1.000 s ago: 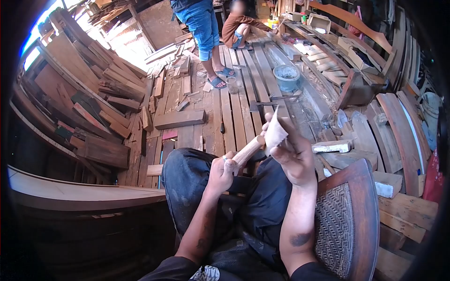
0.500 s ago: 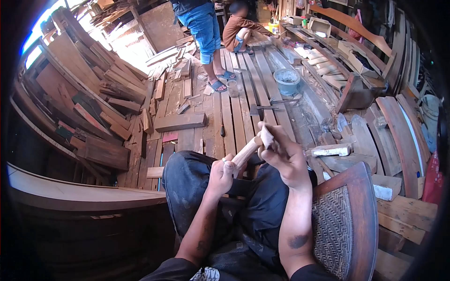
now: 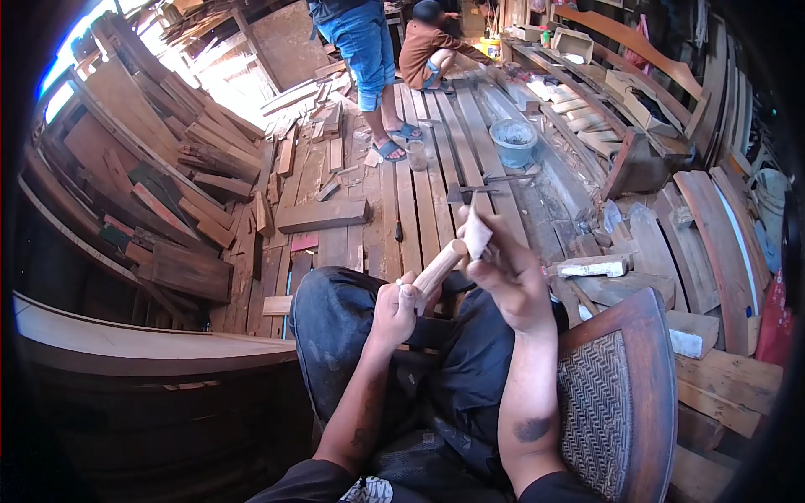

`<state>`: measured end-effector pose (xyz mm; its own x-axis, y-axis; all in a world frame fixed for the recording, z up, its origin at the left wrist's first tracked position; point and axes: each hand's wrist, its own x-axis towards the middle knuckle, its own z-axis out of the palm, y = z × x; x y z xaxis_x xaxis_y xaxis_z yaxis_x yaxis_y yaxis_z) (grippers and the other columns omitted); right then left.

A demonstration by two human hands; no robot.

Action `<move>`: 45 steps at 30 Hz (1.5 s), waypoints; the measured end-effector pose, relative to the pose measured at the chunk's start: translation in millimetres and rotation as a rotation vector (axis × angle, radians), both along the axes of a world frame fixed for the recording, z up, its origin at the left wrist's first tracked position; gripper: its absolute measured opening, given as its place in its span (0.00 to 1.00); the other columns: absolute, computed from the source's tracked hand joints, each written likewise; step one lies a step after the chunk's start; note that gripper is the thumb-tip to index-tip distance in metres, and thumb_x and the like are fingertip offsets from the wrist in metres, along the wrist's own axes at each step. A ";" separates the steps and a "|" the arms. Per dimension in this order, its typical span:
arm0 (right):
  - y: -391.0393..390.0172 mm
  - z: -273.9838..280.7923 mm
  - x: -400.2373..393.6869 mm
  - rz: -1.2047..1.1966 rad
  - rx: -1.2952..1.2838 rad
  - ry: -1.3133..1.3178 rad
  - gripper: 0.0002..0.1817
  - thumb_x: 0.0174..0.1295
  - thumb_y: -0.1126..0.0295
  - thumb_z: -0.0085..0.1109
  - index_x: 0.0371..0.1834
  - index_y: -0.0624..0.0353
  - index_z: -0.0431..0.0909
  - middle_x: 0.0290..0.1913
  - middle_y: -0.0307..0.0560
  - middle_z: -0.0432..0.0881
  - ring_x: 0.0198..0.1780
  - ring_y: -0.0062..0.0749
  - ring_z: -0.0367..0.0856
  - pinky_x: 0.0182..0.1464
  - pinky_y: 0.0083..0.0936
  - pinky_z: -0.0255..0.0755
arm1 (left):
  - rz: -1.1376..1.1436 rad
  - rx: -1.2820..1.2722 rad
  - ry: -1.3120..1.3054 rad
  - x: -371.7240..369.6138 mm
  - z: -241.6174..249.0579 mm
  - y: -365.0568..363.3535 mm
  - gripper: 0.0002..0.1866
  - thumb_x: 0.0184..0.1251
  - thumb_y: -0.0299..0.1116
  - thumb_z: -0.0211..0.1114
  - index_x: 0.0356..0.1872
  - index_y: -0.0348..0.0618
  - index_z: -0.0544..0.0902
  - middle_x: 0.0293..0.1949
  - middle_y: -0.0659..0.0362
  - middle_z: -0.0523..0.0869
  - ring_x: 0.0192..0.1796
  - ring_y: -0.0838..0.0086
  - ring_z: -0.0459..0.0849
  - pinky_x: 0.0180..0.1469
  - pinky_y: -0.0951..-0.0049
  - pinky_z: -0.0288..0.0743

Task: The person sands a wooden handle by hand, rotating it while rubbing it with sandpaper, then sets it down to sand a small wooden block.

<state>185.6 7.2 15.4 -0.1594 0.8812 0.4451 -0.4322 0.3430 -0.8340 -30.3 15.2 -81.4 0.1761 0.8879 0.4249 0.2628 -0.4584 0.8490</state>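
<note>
My left hand (image 3: pixel 396 312) is closed around the lower part of a short, round wooden rod (image 3: pixel 439 268), which slants up to the right above my lap. A small pale tip shows by the left thumb; I cannot make out what it is. Pinched in my right hand (image 3: pixel 516 285) is a folded pale sheet (image 3: pixel 477 233) that looks like sandpaper. Its edge is right beside the rod's upper end, and whether they touch is hard to tell. Some right-hand fingers are hidden behind the sheet.
A woven-back chair (image 3: pixel 604 402) stands close on my right. On the plank floor lie a thick wood block (image 3: pixel 323 217), a hammer-like tool (image 3: pixel 474 194) and a grey bucket (image 3: pixel 512 144). Lumber (image 3: pixel 189 168) is stacked left. One person (image 3: pixel 356 59) stands ahead; another (image 3: pixel 428 54) squats.
The folded sheet in my right hand has tilted more upright, showing more of its flat face and of the rod's end. My left hand and the rod have barely moved.
</note>
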 end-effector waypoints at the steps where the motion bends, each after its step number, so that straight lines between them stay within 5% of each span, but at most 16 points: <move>1: 1.1 -2.3 1.3 0.004 -0.001 -0.040 0.32 0.70 0.73 0.68 0.76 0.67 0.71 0.59 0.41 0.74 0.56 0.24 0.76 0.60 0.23 0.70 | -0.005 -0.005 -0.011 -0.7 -1.1 0.4 0.41 0.83 0.67 0.40 0.35 0.33 0.80 0.21 0.62 0.76 0.23 0.78 0.74 0.27 0.72 0.65; 5: -2.5 2.0 2.8 -0.001 0.068 0.023 0.33 0.71 0.71 0.68 0.77 0.68 0.69 0.62 0.44 0.76 0.57 0.24 0.78 0.60 0.23 0.73 | -0.034 -0.005 0.010 -1.4 0.7 -1.9 0.41 0.83 0.68 0.39 0.34 0.34 0.80 0.21 0.62 0.76 0.23 0.78 0.74 0.27 0.72 0.64; 8: 0.1 1.7 2.9 0.031 0.083 0.060 0.36 0.70 0.66 0.70 0.78 0.68 0.67 0.63 0.47 0.77 0.61 0.24 0.77 0.62 0.24 0.71 | 0.011 0.004 0.008 6.3 12.2 -4.4 0.40 0.84 0.67 0.37 0.22 0.39 0.70 0.16 0.57 0.73 0.19 0.69 0.77 0.25 0.66 0.67; 11: 1.7 -10.1 5.0 -0.019 -0.018 -0.199 0.37 0.69 0.64 0.70 0.78 0.67 0.67 0.66 0.49 0.76 0.62 0.27 0.78 0.64 0.28 0.71 | 0.014 0.000 -0.022 5.5 9.8 -2.6 0.39 0.84 0.66 0.38 0.22 0.40 0.70 0.16 0.57 0.74 0.20 0.70 0.78 0.25 0.67 0.67; 15: -3.5 9.0 0.1 0.036 0.185 0.171 0.30 0.72 0.73 0.66 0.76 0.68 0.70 0.60 0.44 0.76 0.54 0.25 0.81 0.56 0.24 0.75 | -0.006 0.025 0.016 5.7 13.5 -5.4 0.39 0.84 0.66 0.39 0.23 0.40 0.70 0.16 0.57 0.75 0.20 0.70 0.78 0.25 0.67 0.68; 19: 0.8 -5.3 3.9 -0.023 -0.020 -0.138 0.32 0.71 0.73 0.66 0.78 0.67 0.69 0.63 0.47 0.74 0.53 0.28 0.82 0.55 0.24 0.76 | 0.000 0.010 0.002 6.3 13.9 -5.4 0.39 0.84 0.66 0.39 0.23 0.39 0.71 0.17 0.57 0.75 0.20 0.69 0.78 0.26 0.67 0.68; 24: -2.6 6.6 0.9 0.024 0.162 0.153 0.33 0.69 0.72 0.69 0.76 0.67 0.70 0.60 0.45 0.75 0.56 0.24 0.79 0.58 0.23 0.73 | -0.016 0.002 0.010 4.9 12.2 -4.2 0.39 0.84 0.66 0.40 0.23 0.39 0.71 0.17 0.57 0.75 0.21 0.68 0.78 0.27 0.67 0.69; 28: -1.2 -4.9 5.2 0.030 -0.069 -0.105 0.33 0.70 0.72 0.69 0.77 0.66 0.70 0.61 0.44 0.74 0.59 0.28 0.77 0.63 0.29 0.70 | 0.000 0.005 0.000 3.6 5.0 0.0 0.40 0.83 0.67 0.39 0.26 0.38 0.74 0.18 0.59 0.75 0.21 0.71 0.77 0.27 0.68 0.67; 32: 0.3 6.1 2.9 0.005 0.164 0.120 0.32 0.71 0.71 0.67 0.77 0.67 0.70 0.60 0.45 0.75 0.57 0.28 0.79 0.62 0.28 0.71 | -0.033 -0.036 0.019 4.2 11.6 -3.8 0.43 0.81 0.70 0.37 0.30 0.36 0.80 0.19 0.62 0.77 0.22 0.75 0.75 0.27 0.71 0.65; 35: 1.4 1.1 1.5 0.004 0.147 0.095 0.31 0.72 0.72 0.66 0.77 0.67 0.70 0.60 0.44 0.76 0.57 0.28 0.79 0.63 0.28 0.71 | -0.033 -0.031 0.011 3.7 10.7 -3.4 0.42 0.82 0.70 0.38 0.29 0.36 0.79 0.19 0.61 0.77 0.22 0.75 0.75 0.27 0.71 0.65; 36: -0.3 -0.9 5.2 0.020 -0.031 -0.031 0.30 0.72 0.73 0.64 0.76 0.68 0.70 0.59 0.44 0.78 0.59 0.28 0.79 0.65 0.29 0.71 | -0.030 -0.024 0.007 4.5 12.7 -2.7 0.42 0.82 0.69 0.38 0.29 0.37 0.79 0.19 0.61 0.77 0.22 0.75 0.75 0.27 0.70 0.65; 43: 2.0 3.7 9.8 0.012 0.108 0.153 0.30 0.71 0.71 0.64 0.75 0.68 0.71 0.59 0.44 0.79 0.56 0.25 0.79 0.64 0.25 0.71 | -0.050 0.029 0.044 9.1 21.5 -6.3 0.38 0.85 0.64 0.40 0.25 0.38 0.73 0.19 0.57 0.76 0.22 0.68 0.79 0.29 0.67 0.71; 45: 0.9 -5.8 10.5 -0.027 0.036 0.007 0.30 0.70 0.71 0.65 0.74 0.68 0.72 0.60 0.45 0.77 0.57 0.26 0.78 0.64 0.27 0.71 | -0.043 0.028 0.049 8.2 19.7 -5.8 0.38 0.85 0.63 0.40 0.25 0.38 0.73 0.19 0.58 0.76 0.22 0.69 0.79 0.29 0.67 0.72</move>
<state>196.2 8.0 9.7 -0.1325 0.8687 0.4772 -0.4277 0.3842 -0.8182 -22.1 9.5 -61.7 0.2353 0.8668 0.4397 0.2832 -0.4939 0.8221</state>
